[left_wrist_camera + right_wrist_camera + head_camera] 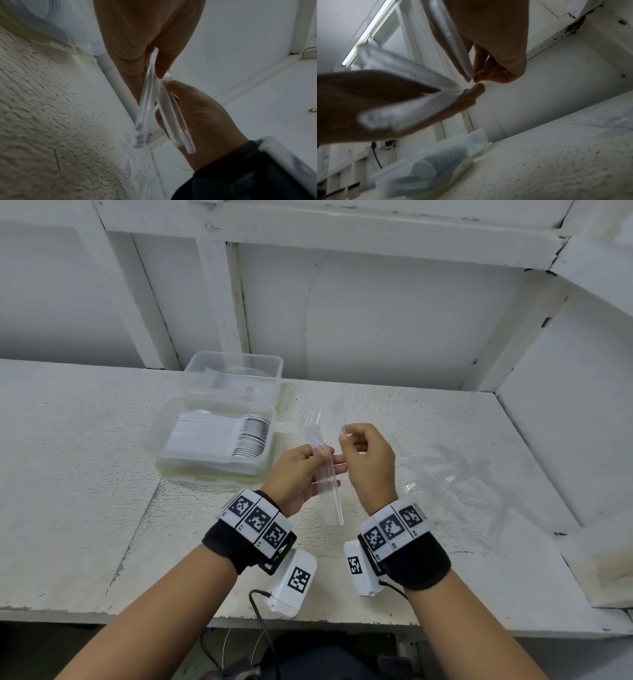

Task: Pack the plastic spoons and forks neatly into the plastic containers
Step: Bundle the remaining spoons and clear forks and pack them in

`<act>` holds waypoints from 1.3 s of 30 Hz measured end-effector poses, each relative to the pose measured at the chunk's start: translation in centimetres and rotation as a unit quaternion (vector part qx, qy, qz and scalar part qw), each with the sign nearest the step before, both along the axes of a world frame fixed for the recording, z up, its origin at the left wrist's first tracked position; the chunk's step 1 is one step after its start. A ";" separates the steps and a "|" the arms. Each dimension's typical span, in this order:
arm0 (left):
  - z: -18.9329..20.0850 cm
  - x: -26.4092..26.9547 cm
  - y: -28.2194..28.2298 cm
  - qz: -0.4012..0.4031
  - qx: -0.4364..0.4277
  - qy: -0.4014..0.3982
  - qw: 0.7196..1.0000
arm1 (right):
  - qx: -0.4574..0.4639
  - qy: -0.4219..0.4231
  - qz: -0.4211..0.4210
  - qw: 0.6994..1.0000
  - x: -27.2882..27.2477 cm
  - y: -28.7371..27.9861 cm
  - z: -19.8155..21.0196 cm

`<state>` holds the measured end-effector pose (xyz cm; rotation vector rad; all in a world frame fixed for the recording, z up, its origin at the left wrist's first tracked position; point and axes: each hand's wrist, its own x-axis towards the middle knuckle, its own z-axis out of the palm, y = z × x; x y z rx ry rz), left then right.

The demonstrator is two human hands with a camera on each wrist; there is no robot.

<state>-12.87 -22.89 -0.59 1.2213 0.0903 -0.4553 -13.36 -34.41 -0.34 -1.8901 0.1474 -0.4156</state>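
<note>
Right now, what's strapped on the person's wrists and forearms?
Both forearms are bare, with no sleeves. The left hand and right hand each have a black wrist wrap ringed with white tiles bearing black square markers. A white marked camera box with a black cable hangs under each wrist.

both forearms enter from bottom of head view, converge at frame centre | left hand (301, 474) palm turned inward, thumb and fingers curled round clear forks (327, 477) | right hand (368, 460) back to camera, fingers bent, fingertips pinching one clear utensil (343, 419) | hands near-touching | marker bands on both wrists
</note>
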 end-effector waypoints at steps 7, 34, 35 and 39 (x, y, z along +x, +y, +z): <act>0.5 0.2 0.3 -0.029 0.003 -0.002 1.000 | -0.012 0.022 0.028 0.999 0.4 0.7 -1.2; 4.1 2.8 6.0 -0.268 0.640 -0.349 0.630 | -0.534 -0.111 0.338 0.767 2.2 -1.9 2.2; 4.4 2.9 6.2 -0.263 0.659 -0.363 0.603 | -0.524 -0.073 0.348 0.774 2.2 -1.7 2.3; 5.3 3.5 6.8 -0.238 0.717 -0.401 0.519 | -0.452 0.048 0.367 0.812 2.6 -1.1 2.7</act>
